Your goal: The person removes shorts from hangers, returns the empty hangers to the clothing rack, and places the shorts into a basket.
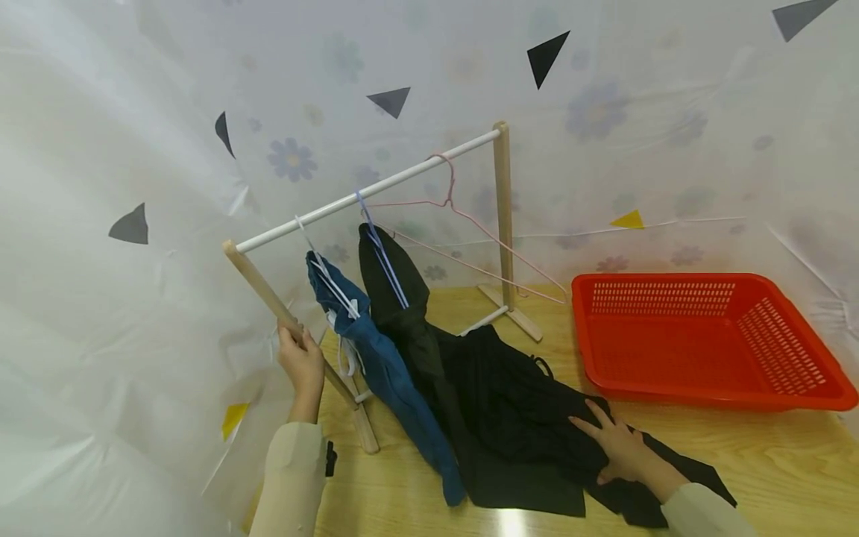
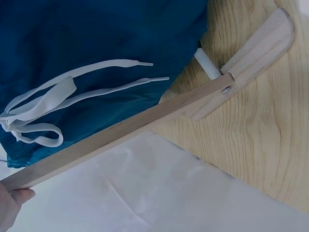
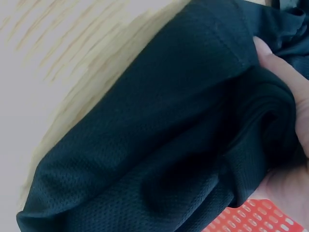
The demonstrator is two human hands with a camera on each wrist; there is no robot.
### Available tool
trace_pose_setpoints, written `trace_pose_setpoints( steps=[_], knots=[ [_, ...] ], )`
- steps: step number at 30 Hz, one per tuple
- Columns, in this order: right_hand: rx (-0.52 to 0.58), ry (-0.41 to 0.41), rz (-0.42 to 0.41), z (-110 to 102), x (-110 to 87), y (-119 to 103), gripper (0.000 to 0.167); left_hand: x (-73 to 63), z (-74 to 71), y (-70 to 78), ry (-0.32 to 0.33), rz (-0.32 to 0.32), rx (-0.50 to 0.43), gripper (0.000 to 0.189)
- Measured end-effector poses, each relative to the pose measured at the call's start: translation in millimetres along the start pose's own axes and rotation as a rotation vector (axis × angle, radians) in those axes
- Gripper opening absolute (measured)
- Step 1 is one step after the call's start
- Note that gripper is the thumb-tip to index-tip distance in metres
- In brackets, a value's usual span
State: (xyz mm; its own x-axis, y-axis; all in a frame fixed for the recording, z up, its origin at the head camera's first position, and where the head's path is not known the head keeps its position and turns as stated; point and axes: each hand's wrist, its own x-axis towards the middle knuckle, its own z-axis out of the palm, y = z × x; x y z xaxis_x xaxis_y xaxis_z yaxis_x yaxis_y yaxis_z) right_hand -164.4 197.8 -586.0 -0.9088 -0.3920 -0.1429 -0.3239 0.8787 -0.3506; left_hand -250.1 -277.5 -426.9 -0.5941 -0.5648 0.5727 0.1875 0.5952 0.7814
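My left hand grips the wooden side post of a small clothes rack. Close beside it, blue drawstring pants hang from a white hanger; their white cord dangles in the left wrist view. Dark olive pants hang next to them on a lilac hanger, trailing onto the table. Black drawstring pants lie spread on the table, overlapping the olive pair. My right hand holds bunched fabric near their lower end, some fingers stretched across the cloth.
A bare pink hanger hangs on the rack's white bar. At the right, a red plastic basket stands on the wooden table. A pale patterned sheet rises behind and along the left.
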Motion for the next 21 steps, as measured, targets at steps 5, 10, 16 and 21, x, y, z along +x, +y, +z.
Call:
trace_pose_setpoints(
  steps=[5,10,16,21],
  knots=[
    [-0.023,0.027,0.007,-3,2.8,-4,0.082,0.1,-0.4,-0.4,0.006,-0.007,0.013,0.030],
    [-0.020,0.060,0.030,-4,3.2,-8,0.071,-0.8,0.3,-1.5,0.016,0.005,0.034,0.026],
    [-0.049,0.120,0.056,-1,0.9,-13,0.058,-1.5,0.6,-2.1,0.025,0.024,0.033,0.024],
    [-0.074,0.162,0.063,3,-0.4,-15,0.049,-1.6,-0.5,-1.8,0.030,0.030,0.037,0.024]
  ],
)
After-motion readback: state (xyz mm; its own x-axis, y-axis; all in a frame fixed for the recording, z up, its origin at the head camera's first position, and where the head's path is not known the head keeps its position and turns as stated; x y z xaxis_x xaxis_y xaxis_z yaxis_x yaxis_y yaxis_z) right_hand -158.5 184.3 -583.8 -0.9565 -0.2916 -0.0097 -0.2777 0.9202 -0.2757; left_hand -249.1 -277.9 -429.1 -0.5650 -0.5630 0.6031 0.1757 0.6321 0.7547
